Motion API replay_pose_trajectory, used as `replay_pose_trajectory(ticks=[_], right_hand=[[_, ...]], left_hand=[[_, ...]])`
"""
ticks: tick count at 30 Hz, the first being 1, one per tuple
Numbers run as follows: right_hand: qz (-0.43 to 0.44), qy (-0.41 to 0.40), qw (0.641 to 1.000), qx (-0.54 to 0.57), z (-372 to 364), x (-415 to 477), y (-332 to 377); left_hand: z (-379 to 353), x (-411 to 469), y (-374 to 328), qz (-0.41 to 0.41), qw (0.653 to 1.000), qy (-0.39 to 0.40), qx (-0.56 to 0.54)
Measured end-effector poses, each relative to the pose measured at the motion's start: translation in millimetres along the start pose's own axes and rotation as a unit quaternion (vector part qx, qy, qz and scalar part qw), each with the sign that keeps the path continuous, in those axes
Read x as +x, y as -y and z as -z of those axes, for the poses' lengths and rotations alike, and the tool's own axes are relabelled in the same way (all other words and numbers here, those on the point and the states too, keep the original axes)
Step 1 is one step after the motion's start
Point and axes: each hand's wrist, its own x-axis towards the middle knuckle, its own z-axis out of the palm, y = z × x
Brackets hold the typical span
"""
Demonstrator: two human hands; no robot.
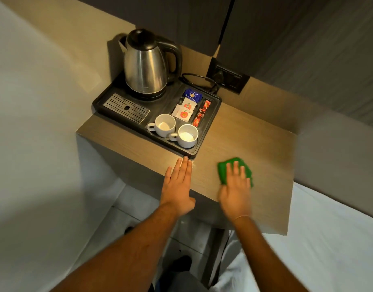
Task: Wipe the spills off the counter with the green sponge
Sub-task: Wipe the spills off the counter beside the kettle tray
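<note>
Your right hand (235, 187) lies flat with fingers extended, pressing the green sponge (234, 168) against the wooden counter (255, 144); it presses rather than grips, and its outline is motion-blurred. The sponge sits near the counter's front edge, to the right of the black tray (211, 121). Your left hand (178, 186) is released, palm down, its fingertips at the tray's near corner. The tray carries a steel kettle (146, 68), two white cups (176, 130) and sachets (184, 109).

right hand (236, 186) motion-blurred, covering much of green sponge (244, 166), sachet (193, 95) print unreadable
</note>
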Motion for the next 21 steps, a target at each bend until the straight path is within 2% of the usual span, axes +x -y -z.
replay_pose_trajectory(ticks=[3, 7, 10, 14, 17, 21], right_hand=[[0.074, 0.016, 0.997, 0.004, -20, -3, 58], [0.041, 0.013, 0.999, 0.011, 11, 73, 69], [0.000, 0.018, 1.000, 0.019, 42, 145, 36], [-0.074, 0.045, 0.996, 0.010, 79, 202, -52], [-0.111, 0.035, 0.993, 0.005, 92, 186, -107], [-0.173, -0.030, 0.984, 0.034, 73, 102, -128]], left_hand=[[1, 0, 2, -0.004, 1.000, -0.003, -0.017], [3, -1, 1, -0.001, 1.000, 0.006, 0.000], [3, 1, 1, -0.007, 1.000, 0.016, 0.015], [-2, 2, 2, -0.004, 1.000, 0.011, 0.019], [-4, 3, 2, -0.003, 1.000, 0.010, 0.018], [0, 1, 1, -0.002, 1.000, 0.011, 0.006]])
